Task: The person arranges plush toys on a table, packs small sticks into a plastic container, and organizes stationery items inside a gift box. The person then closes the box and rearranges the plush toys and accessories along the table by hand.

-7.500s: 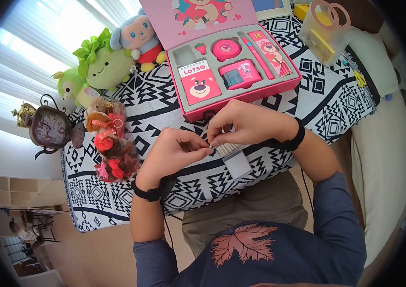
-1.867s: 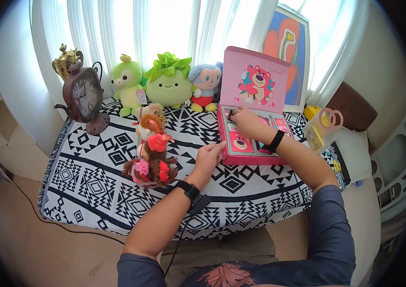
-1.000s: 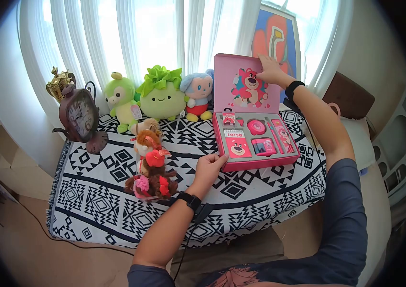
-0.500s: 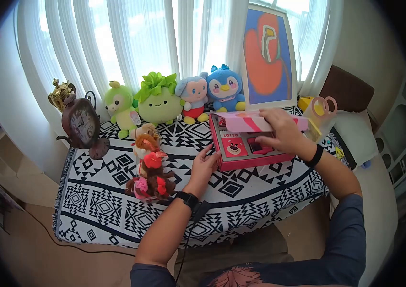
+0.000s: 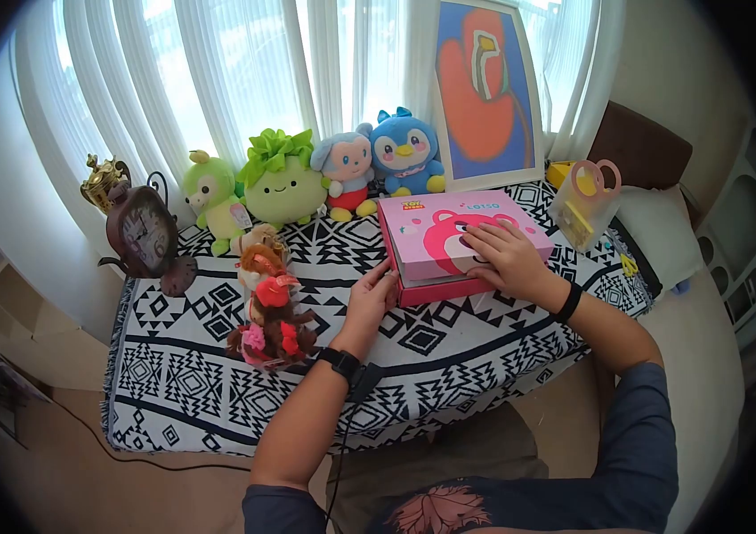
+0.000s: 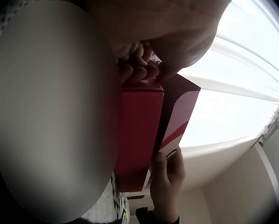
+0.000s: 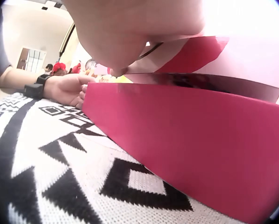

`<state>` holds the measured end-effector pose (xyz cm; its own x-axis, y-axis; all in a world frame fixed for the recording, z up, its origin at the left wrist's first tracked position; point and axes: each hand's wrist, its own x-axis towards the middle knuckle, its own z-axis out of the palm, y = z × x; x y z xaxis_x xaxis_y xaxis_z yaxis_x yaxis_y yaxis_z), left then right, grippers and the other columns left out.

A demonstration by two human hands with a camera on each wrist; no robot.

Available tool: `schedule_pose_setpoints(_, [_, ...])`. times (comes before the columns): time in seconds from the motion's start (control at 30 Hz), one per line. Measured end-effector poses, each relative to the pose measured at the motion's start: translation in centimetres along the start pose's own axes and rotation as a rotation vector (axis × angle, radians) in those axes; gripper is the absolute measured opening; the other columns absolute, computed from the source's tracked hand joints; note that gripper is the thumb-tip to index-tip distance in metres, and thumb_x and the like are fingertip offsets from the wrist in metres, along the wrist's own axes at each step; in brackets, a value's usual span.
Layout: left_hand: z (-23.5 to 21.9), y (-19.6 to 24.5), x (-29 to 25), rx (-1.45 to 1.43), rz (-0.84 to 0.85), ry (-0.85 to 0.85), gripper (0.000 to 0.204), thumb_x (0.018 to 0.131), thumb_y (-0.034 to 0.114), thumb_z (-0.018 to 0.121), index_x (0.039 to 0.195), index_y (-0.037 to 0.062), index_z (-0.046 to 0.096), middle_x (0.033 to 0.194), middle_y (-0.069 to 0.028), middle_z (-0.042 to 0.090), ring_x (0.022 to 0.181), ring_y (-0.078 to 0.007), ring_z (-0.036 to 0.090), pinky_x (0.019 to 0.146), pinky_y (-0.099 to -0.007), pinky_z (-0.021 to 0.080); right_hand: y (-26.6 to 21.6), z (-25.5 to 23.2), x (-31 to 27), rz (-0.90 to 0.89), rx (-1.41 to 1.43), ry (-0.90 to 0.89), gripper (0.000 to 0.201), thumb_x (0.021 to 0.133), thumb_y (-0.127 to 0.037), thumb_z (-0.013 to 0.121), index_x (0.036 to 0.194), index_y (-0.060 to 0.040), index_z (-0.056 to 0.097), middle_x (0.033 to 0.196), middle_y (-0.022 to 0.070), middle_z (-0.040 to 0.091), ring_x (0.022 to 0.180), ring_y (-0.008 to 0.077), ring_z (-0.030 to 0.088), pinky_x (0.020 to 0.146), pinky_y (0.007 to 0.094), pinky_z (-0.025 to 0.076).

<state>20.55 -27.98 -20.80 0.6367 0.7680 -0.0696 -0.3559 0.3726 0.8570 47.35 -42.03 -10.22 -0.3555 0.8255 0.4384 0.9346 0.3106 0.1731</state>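
A pink gift box (image 5: 409, 203) with a red bear on its lid lies on the patterned cloth in the head view. The lid is folded down, but a gap shows between it and the red base (image 7: 190, 135) in the right wrist view. My right hand (image 5: 511, 260) rests on the lid, fingers spread over the bear and thumb low at its front edge. At the front left corner of the box, my left hand (image 5: 369, 304) holds the side with curled fingers (image 6: 138, 72). The box's contents are hidden under the lid.
Plush toys (image 5: 284, 189) and a framed picture (image 5: 485, 107) stand behind the box. An ornate clock (image 5: 142, 231) and a pack of small dolls (image 5: 273, 294) are to the left. A translucent bag (image 5: 584, 209) stands to the right.
After putting a small item in the open box's upper left compartment, my right hand has swung the lid down from upright over the contents. My left hand has stayed at the left corner.
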Motion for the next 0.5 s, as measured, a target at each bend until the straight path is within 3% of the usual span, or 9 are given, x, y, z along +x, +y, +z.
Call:
schedule_pose_setpoints(0.2, [-0.1, 0.3, -0.2, -0.043, -0.009, -0.028, 0.052, 0.109, 0.02, 0.063, 0.156, 0.0002, 0.051, 0.072, 0.01, 0.047, 0.063, -0.0018, 0.043, 0.061, -0.0194, 0.036, -0.7, 3.3, -2.3, 0.033, 0.071, -0.019, 0.052, 0.1, -0.032, 0.07, 0.145, -0.0074, 0.062, 0.151, 0.0184, 0.059, 0.139, 0.042, 0.053, 0.117, 0.0533, 0.042])
schedule_pose_setpoints(0.3, [0.3, 0.6, -0.6, -0.053, -0.027, -0.022, 0.057, 0.107, 0.018, 0.068, 0.157, -0.0017, 0.049, 0.072, 0.0099, 0.048, 0.064, -0.001, 0.043, 0.061, -0.0193, 0.035, -0.9, 3.3, -2.7, 0.05, 0.09, -0.043, 0.049, 0.103, -0.033, 0.064, 0.145, -0.007, 0.062, 0.153, 0.0193, 0.057, 0.14, 0.0427, 0.052, 0.119, 0.0528, 0.039])
schedule_pose_setpoints(0.37, [0.6, 0.6, -0.7, 0.132, 0.056, 0.033, 0.064, 0.1, 0.015, 0.078, 0.154, -0.0057, 0.05, 0.07, 0.0076, 0.053, 0.059, -0.0027, 0.045, 0.056, -0.0208, 0.035, -0.2, 2.4, -2.7, 0.081, 0.125, -0.07, 0.049, 0.105, -0.034, 0.062, 0.146, -0.0067, 0.061, 0.154, 0.0198, 0.056, 0.14, 0.0426, 0.052, 0.12, 0.0524, 0.038])
schedule_pose_setpoints(0.43, [0.6, 0.4, -0.5, 0.106, 0.052, 0.046, 0.068, 0.097, 0.012, 0.08, 0.154, -0.0076, 0.049, 0.071, 0.0075, 0.055, 0.06, -0.002, 0.046, 0.057, -0.0205, 0.035, 1.4, 1.2, -2.6, 0.168, 0.228, 0.07, 0.052, 0.103, -0.034, 0.065, 0.147, -0.0063, 0.06, 0.155, 0.0209, 0.054, 0.14, 0.0425, 0.052, 0.121, 0.0517, 0.037])
schedule_pose_setpoints(0.5, [0.4, 0.6, -0.6, 0.105, 0.048, 0.025, 0.066, 0.098, 0.01, 0.078, 0.155, -0.007, 0.048, 0.072, 0.0083, 0.053, 0.061, -0.0012, 0.045, 0.057, -0.0198, 0.034, 3.3, -0.5, -2.9, 0.433, 0.151, 0.297, 0.063, 0.094, -0.031, 0.077, 0.146, -0.0011, 0.056, 0.159, 0.024, 0.048, 0.144, 0.0427, 0.046, 0.122, 0.0518, 0.033])
